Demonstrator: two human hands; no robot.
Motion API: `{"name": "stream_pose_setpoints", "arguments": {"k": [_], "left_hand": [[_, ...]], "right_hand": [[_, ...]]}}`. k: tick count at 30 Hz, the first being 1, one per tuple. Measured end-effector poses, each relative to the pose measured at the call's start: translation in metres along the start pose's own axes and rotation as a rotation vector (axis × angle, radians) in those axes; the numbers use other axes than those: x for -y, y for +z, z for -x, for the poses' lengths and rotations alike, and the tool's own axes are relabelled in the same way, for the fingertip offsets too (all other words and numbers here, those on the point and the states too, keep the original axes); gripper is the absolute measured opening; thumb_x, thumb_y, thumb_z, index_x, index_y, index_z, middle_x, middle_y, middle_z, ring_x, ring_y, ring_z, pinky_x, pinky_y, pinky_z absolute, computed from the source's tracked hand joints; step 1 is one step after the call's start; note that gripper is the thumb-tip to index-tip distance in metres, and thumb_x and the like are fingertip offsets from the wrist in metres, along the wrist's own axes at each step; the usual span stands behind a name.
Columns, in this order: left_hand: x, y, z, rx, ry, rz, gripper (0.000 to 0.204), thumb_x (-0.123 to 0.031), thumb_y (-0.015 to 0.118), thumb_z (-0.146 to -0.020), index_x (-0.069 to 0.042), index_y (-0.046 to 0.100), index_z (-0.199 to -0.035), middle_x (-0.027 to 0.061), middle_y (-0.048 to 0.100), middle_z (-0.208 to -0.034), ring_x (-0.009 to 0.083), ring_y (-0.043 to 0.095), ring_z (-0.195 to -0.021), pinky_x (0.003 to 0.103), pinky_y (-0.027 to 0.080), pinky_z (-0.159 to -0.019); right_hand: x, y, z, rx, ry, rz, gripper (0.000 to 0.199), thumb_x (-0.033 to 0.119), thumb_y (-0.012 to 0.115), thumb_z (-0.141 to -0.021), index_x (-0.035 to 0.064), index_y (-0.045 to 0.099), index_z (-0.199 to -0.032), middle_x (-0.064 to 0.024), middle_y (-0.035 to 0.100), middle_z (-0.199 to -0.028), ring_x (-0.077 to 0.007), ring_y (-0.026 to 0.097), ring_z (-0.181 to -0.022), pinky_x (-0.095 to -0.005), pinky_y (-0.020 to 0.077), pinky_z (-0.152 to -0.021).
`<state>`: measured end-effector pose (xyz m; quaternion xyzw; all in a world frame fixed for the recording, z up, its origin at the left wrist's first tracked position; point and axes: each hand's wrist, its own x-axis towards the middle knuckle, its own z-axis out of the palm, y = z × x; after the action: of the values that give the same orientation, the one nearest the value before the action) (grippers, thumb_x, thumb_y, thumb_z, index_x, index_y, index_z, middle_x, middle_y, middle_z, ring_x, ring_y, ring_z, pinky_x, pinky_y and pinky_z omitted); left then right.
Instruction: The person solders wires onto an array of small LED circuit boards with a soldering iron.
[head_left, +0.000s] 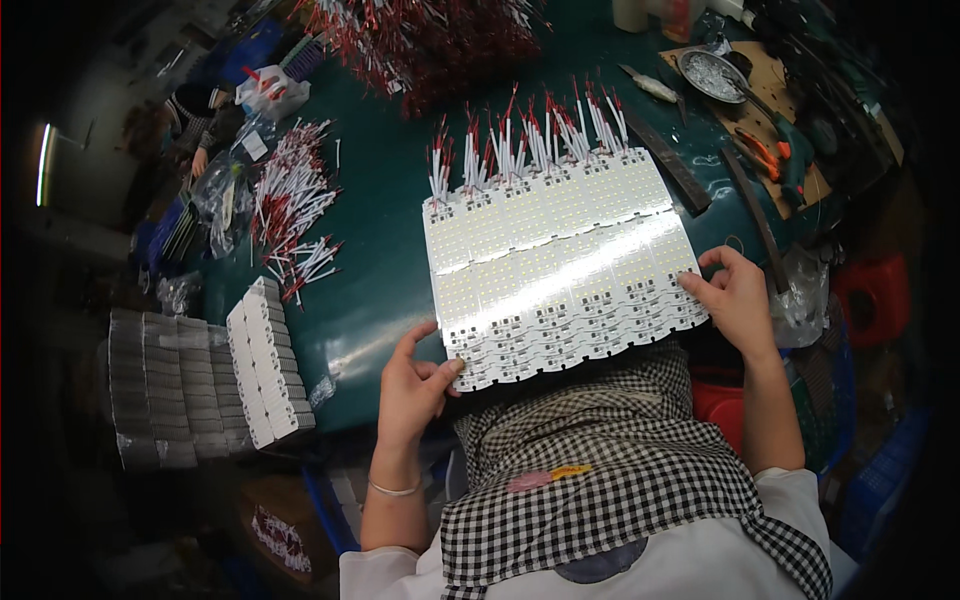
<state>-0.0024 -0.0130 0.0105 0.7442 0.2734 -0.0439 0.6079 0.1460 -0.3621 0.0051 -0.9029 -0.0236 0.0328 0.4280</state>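
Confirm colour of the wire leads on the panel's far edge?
Red and white wire leads, clearest in the head view.

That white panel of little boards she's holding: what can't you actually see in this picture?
Head view only:
- Near edge of the white panel: hangs over the checked apron; its underside is hidden.
- Left hand and right hand: fingers under the panel are covered.
- Components on the panel: too small.
- Picture's rim: dark, blurred.

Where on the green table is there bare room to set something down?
Bare green table lies between the loose wires and the LED panel, running down to the left hand and the white board stack. A narrow strip sits above the panel's wires. The top right, around the tray and pliers, is crowded.
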Motion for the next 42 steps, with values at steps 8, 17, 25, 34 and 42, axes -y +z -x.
{"name": "stream_pose_setpoints", "arguments": {"k": [8,17,25,34,42], "left_hand": [[0.013,-0.016,-0.022,0.201,-0.011,0.538,0.049,-0.017,0.063,-0.092,0.010,0.045,-0.129,0.0079,0.066,-0.072,0.0042,0.049,-0.043,0.017,0.028,-0.034],[0.004,-0.009,-0.046,0.050,0.225,0.068,0.045,-0.001,0.064,-0.086,0.006,0.053,-0.129,-0.0031,0.057,-0.063,0.0020,0.047,-0.053,0.018,0.038,-0.050],[0.023,-0.001,-0.043,-0.078,0.311,-0.127,0.045,0.000,0.067,-0.084,0.009,0.053,-0.126,-0.0028,0.054,-0.064,0.0028,0.048,-0.056,0.018,0.037,-0.051],[0.008,0.009,-0.020,-0.172,0.272,-0.280,0.044,-0.005,0.066,-0.085,0.002,0.055,-0.127,0.0010,0.060,-0.061,0.0029,0.049,-0.053,0.020,0.036,-0.047],[0.024,-0.005,-0.023,-0.094,0.098,0.282,0.056,-0.002,0.069,-0.084,0.003,0.041,-0.131,0.0099,0.067,-0.073,0.0084,0.056,-0.049,0.019,0.038,-0.042]], "right_hand": [[-0.014,0.014,-0.032,0.276,0.226,-0.580,0.034,0.029,0.065,-0.091,-0.0024,0.064,-0.077,-0.0010,0.061,-0.064,-0.0042,0.052,-0.056,-0.0220,0.0398,-0.050],[-0.015,0.026,-0.050,0.059,-0.148,-0.173,0.034,0.028,0.074,-0.082,-0.0017,0.061,-0.071,-0.0019,0.055,-0.059,-0.0056,0.047,-0.055,-0.0265,0.0378,-0.049],[-0.011,0.028,-0.041,-0.007,-0.227,0.158,0.046,0.040,0.074,-0.078,0.0000,0.057,-0.063,-0.0165,0.054,-0.055,-0.0294,0.053,-0.048,-0.0378,0.0405,-0.049],[-0.001,0.020,-0.034,-0.034,-0.162,0.237,0.046,0.044,0.070,-0.082,0.0014,0.059,-0.071,-0.0170,0.057,-0.057,-0.0361,0.061,-0.059,-0.0425,0.0462,-0.056],[0.002,0.008,-0.030,0.028,0.052,-0.044,0.046,0.043,0.070,-0.082,-0.0017,0.065,-0.077,-0.0159,0.064,-0.063,-0.0246,0.066,-0.062,-0.0362,0.0487,-0.058]]}}
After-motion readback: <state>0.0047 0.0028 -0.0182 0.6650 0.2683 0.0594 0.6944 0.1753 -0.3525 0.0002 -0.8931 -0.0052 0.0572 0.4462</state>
